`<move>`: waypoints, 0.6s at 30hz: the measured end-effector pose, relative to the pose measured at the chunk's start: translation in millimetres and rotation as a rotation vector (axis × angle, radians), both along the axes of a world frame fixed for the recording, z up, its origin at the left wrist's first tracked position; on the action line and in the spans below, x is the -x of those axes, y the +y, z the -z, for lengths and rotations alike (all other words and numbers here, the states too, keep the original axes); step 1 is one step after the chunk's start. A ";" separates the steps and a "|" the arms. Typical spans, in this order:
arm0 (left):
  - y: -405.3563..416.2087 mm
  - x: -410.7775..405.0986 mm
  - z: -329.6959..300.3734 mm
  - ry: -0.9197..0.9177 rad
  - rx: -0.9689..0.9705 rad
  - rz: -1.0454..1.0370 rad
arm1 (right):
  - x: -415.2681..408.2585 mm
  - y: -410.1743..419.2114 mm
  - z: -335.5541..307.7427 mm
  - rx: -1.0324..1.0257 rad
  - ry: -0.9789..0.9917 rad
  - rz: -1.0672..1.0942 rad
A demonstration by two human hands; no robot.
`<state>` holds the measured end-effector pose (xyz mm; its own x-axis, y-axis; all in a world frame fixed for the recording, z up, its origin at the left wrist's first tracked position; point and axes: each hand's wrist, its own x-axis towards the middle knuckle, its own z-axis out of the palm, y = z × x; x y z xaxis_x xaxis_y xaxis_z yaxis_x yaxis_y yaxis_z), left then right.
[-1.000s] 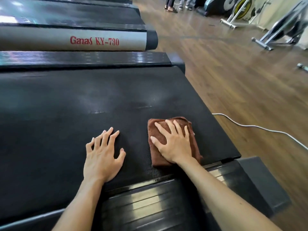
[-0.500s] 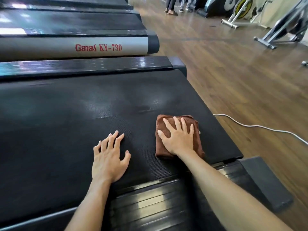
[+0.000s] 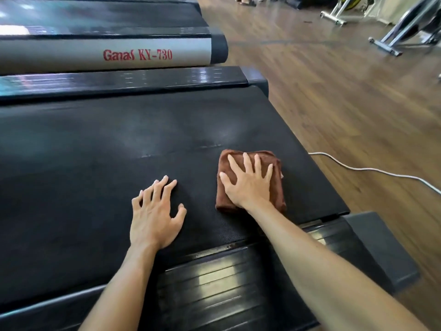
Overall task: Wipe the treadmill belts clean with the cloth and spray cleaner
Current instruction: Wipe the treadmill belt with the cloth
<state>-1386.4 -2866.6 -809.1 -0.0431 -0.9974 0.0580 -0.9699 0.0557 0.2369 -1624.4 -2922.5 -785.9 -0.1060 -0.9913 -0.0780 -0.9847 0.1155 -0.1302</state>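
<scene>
Black treadmill belt [image 3: 95, 163] — right hand [image 3: 248, 185] presses a folded brown cloth [image 3: 276, 185] flat-fingered; at its nine o'clock, left hand [image 3: 155, 213] rests splayed, empty.

A wood-plank floor [image 3: 346, 96] with a soft sheen runs off to the right of the hands and far ahead of them. A white cable [image 3: 372, 170] snakes across it just right of the hands. Ahead and to the left stands a neighbouring machine's grey side rail [image 3: 105, 56], lettered "Ganas KY-730" in red. Far ahead on the right stand metal-framed exercise machines [image 3: 403, 34]. Bright light glares off the surfaces at far left.
</scene>
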 end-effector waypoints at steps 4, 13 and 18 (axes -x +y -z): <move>0.2 0.5 1.8 -0.001 0.018 0.006 | 14.2 54.3 -0.1 0.017 -0.008 -0.307; -1.8 0.1 3.1 -0.008 0.009 0.002 | 37.3 -22.3 -1.2 -0.026 0.007 0.036; -0.6 1.0 0.5 0.000 0.016 -0.002 | 51.3 55.3 4.0 0.034 0.011 -0.242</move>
